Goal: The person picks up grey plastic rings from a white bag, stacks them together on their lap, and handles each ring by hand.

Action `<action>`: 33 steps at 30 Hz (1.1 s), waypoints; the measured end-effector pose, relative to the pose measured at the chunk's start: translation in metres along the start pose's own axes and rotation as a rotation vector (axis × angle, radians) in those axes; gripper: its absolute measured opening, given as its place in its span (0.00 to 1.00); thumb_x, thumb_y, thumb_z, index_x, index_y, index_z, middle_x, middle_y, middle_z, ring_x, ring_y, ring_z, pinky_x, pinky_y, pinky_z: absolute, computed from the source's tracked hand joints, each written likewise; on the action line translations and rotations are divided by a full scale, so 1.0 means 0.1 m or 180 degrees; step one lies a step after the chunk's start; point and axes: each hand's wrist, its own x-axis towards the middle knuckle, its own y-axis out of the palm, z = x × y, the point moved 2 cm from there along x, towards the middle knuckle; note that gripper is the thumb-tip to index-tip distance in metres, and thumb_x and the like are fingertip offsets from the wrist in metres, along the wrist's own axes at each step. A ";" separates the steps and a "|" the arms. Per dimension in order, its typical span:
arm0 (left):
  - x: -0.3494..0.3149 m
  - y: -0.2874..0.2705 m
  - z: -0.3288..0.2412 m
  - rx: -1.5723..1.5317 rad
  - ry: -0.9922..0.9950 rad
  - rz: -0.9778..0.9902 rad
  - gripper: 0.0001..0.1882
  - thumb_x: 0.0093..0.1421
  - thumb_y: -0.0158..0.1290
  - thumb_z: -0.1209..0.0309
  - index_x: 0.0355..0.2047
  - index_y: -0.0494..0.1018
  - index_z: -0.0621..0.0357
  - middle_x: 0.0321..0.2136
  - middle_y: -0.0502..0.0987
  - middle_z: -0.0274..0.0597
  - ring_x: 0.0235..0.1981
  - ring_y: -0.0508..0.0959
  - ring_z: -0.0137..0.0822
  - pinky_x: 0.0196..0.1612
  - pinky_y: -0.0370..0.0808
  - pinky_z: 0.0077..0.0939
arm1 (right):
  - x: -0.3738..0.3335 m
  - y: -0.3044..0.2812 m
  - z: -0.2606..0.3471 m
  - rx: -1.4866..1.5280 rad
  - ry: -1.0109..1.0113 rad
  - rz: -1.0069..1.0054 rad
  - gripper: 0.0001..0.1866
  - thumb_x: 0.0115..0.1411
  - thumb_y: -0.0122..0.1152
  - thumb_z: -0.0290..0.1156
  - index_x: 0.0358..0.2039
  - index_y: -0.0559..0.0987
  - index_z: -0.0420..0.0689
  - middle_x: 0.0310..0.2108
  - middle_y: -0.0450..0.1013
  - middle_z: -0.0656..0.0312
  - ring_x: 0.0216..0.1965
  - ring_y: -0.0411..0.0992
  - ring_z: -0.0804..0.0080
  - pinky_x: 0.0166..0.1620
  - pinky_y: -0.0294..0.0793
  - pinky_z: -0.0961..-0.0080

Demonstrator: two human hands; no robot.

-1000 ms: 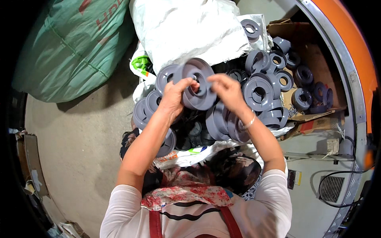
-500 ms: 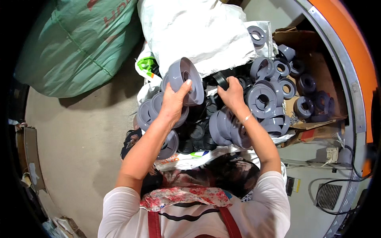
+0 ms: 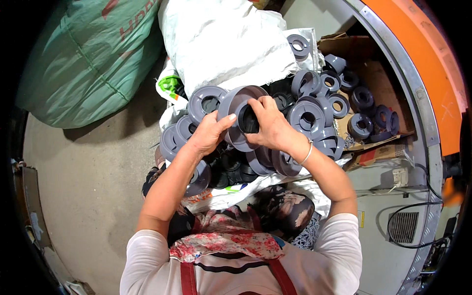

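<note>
My left hand (image 3: pixel 210 132) grips the rim of a grey plastic bowl-shaped part (image 3: pixel 231 101), its thumb on the inner side. Inside that part, my right hand (image 3: pixel 269 125) holds a black plastic ring (image 3: pixel 249 119) at the centre opening. Whether the ring is seated there I cannot tell, since my fingers cover part of it. Around both hands lie more grey round parts, such as a grey flanged part (image 3: pixel 307 118) to the right and another grey part (image 3: pixel 206 102) with a black centre to the left. Black rings (image 3: pixel 231 169) are heaped below.
A white woven sack (image 3: pixel 223 42) lies behind the heap. At the far left bulges a large green sack (image 3: pixel 93 64). On the right, a cardboard box (image 3: pixel 388 81) holds several grey rings, beside an orange-edged machine (image 3: pixel 427 64) with a black cable (image 3: pixel 393 219).
My right hand has lifted the black ring from the heap and brought it left into the grey part. My left hand has lowered and turned that part so its open side faces up.
</note>
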 end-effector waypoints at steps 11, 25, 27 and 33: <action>-0.05 0.11 0.02 -0.0561 -0.0293 0.0369 0.21 0.56 0.54 0.66 0.46 0.65 0.64 0.39 0.72 0.39 0.37 0.74 0.29 0.40 0.74 0.26 | -0.07 -0.02 -0.12 0.0001 -0.0813 0.0183 0.40 0.34 0.68 0.28 0.52 0.64 0.46 0.42 0.61 0.49 0.46 0.61 0.50 0.49 0.66 0.65; 0.00 0.20 0.14 0.1435 0.0666 -0.0087 0.29 0.50 0.60 0.66 0.49 0.63 0.65 0.37 0.72 0.35 0.36 0.70 0.25 0.40 0.70 0.22 | -0.19 0.44 -0.62 0.4385 0.2556 0.1229 0.41 0.54 0.44 0.63 0.31 0.70 0.26 0.18 0.72 0.48 0.14 0.71 0.69 0.16 0.72 0.79; 0.02 0.11 0.05 0.2807 0.1472 -0.0307 0.38 0.47 0.61 0.68 0.55 0.56 0.67 0.44 0.69 0.49 0.43 0.71 0.40 0.46 0.69 0.29 | -0.18 0.44 -0.65 0.3680 0.2154 0.1102 0.39 0.57 0.40 0.62 0.31 0.72 0.28 0.20 0.72 0.48 0.19 0.73 0.62 0.23 0.75 0.72; 0.18 -0.15 0.03 0.5504 0.1230 -0.0330 0.41 0.44 0.62 0.64 0.56 0.56 0.65 0.55 0.59 0.57 0.59 0.55 0.56 0.61 0.49 0.45 | -0.53 -0.01 -1.85 -0.1566 0.2147 -0.0525 0.35 0.44 0.65 0.41 0.50 0.64 0.39 0.50 0.62 0.45 0.52 0.62 0.54 0.50 0.66 0.61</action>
